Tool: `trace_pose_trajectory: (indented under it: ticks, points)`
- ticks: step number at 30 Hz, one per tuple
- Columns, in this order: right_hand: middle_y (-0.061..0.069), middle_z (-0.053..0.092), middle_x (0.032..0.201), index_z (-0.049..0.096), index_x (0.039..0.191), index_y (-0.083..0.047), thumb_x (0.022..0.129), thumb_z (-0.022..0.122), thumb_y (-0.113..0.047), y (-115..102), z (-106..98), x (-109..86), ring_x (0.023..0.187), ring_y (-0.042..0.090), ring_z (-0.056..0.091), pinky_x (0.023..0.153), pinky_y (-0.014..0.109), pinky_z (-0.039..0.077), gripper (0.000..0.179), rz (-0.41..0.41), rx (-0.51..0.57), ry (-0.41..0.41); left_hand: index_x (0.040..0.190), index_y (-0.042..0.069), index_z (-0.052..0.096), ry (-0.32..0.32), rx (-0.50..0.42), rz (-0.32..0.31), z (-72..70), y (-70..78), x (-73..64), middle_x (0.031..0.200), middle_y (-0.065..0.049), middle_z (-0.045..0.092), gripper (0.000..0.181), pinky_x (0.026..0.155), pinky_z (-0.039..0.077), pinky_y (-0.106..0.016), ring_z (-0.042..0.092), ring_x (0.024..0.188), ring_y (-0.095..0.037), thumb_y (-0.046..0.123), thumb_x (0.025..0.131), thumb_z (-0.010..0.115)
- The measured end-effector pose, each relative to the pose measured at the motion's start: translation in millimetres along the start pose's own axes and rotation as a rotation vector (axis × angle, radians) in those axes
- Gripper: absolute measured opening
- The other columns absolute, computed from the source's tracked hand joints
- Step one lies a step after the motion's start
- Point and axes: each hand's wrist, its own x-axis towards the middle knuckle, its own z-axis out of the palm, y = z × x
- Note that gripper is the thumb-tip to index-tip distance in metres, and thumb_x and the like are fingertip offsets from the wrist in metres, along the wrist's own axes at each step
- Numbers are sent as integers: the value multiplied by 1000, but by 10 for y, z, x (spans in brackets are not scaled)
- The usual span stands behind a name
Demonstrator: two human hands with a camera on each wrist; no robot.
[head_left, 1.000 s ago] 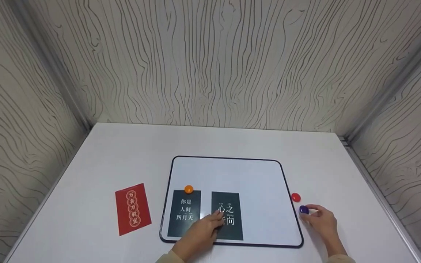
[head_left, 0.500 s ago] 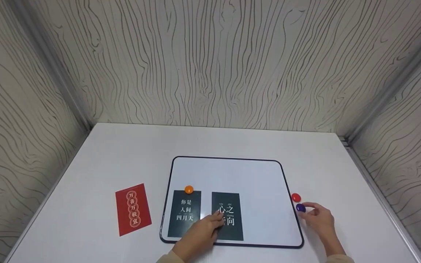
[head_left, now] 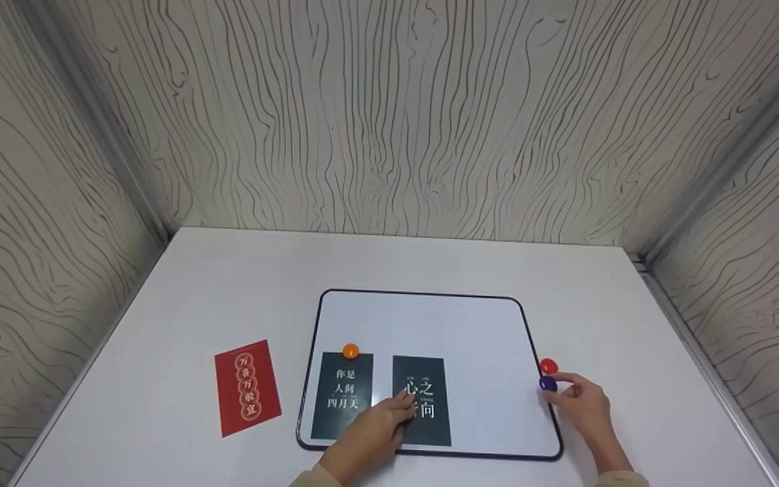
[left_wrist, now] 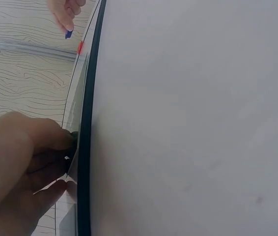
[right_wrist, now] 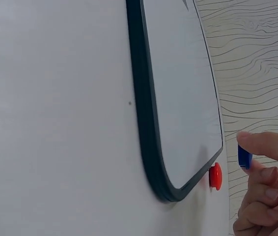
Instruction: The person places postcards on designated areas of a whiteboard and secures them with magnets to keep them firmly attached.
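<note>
My left hand [head_left: 372, 433] rests on the lower left part of a dark green card [head_left: 430, 372] with white Chinese characters, lying on a whiteboard [head_left: 484, 352] with a dark frame. In the left wrist view, fingertips of the left hand [left_wrist: 26, 157] meet the card just beyond the board's rim. My right hand [head_left: 582, 406] pinches a round blue magnet [head_left: 548, 384] between thumb and index finger, over the board's right edge. The right wrist view shows the blue magnet [right_wrist: 244, 156] held clear of the surface. Close by it lies a red magnet [head_left: 549, 366].
On the board's left side lies another dark green card [head_left: 342, 419], with an orange magnet [head_left: 350, 351] at its top edge. A red card [head_left: 247, 389] with pale characters lies on the white table [head_left: 254, 284], left of the board. Wood-grain panels surround the table.
My right hand has shifted left with the blue magnet, from the table beside the board to over its right edge. The left hand stays where it was on the card.
</note>
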Motion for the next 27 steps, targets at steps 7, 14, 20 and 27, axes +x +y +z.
trace_pose_trajectory:
  ticks: [7,14,20,27]
  points:
    - [-3,48,63,60,120,3,81,73,-14,-34,61,-33,59,12,44,49,20,37,45,-37,-5,10,130,19,59,9,0,14,7,-10,5,147,5,50,40,112,43,-37,46,139,-16,10,92,57]
    - [-2,49,64,61,120,2,82,73,-15,-76,115,-59,59,12,45,50,20,38,43,-58,-19,-7,130,21,59,6,-11,-6,10,-4,7,148,7,49,39,113,43,-37,46,140,-16,13,93,57]
    - [-2,48,64,60,120,3,81,73,-14,-112,143,-95,59,12,45,50,21,37,44,-75,-26,-13,130,21,59,3,-17,-1,5,1,3,148,7,49,40,112,43,-38,46,139,-17,12,91,58]
    - [-2,47,63,62,120,1,81,72,-13,-170,191,-107,58,13,44,49,21,37,43,-64,-20,-18,131,21,59,4,-16,-3,3,2,0,148,7,49,40,112,43,-37,46,140,-16,12,92,57]
